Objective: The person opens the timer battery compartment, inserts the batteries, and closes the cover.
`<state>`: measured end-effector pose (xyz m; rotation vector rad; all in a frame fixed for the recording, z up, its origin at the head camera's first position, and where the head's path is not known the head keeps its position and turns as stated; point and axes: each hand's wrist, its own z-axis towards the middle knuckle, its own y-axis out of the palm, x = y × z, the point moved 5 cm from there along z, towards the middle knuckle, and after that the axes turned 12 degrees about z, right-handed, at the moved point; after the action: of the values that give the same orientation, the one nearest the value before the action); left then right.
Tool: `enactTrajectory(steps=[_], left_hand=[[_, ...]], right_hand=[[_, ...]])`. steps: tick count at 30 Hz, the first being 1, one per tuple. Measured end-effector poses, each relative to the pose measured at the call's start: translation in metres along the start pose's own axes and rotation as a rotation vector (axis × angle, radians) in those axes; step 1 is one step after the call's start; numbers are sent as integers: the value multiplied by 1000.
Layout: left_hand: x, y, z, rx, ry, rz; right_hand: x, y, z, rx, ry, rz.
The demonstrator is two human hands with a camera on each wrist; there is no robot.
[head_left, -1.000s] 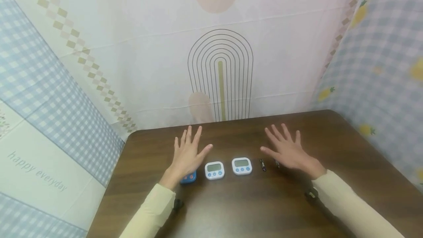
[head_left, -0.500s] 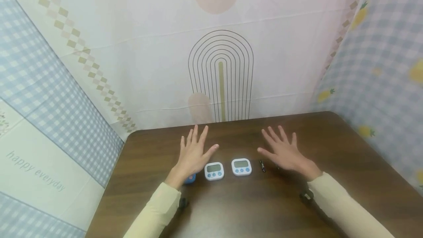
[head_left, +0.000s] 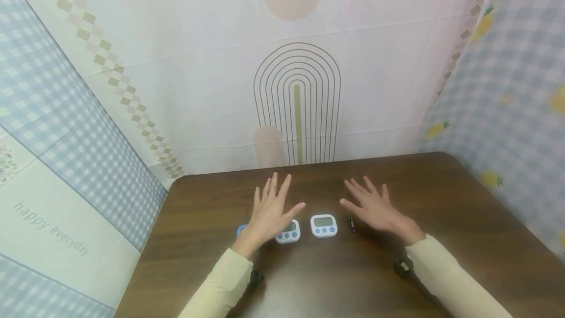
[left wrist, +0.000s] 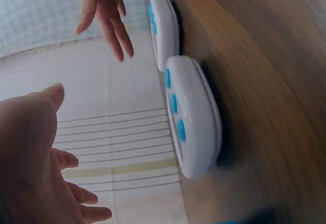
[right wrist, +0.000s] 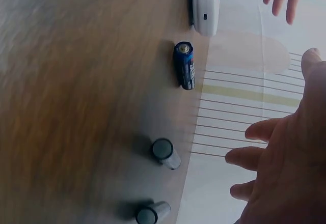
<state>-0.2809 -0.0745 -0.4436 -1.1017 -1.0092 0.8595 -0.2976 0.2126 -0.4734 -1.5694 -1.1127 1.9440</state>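
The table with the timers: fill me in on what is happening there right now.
A person holds both hands open, fingers spread, over a brown table, gripping nothing. The left hand is over a white timer, with a blue timer peeking out at its wrist side. A second white timer lies between the hands. The right hand is above three small batteries: a blue battery beside that timer and two grey batteries farther along.
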Motion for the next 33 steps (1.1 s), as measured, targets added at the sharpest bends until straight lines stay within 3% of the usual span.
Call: enactTrajectory(steps=[22,27,33], left_hand=[[19,9,2,31,30,-114],[24,15,4,34,71,-117],[33,15,7,84,139,-79]], right_hand=[[-1,1,5,36,11,104],[0,2,4,29,31,108],[1,4,5,40,26,98]])
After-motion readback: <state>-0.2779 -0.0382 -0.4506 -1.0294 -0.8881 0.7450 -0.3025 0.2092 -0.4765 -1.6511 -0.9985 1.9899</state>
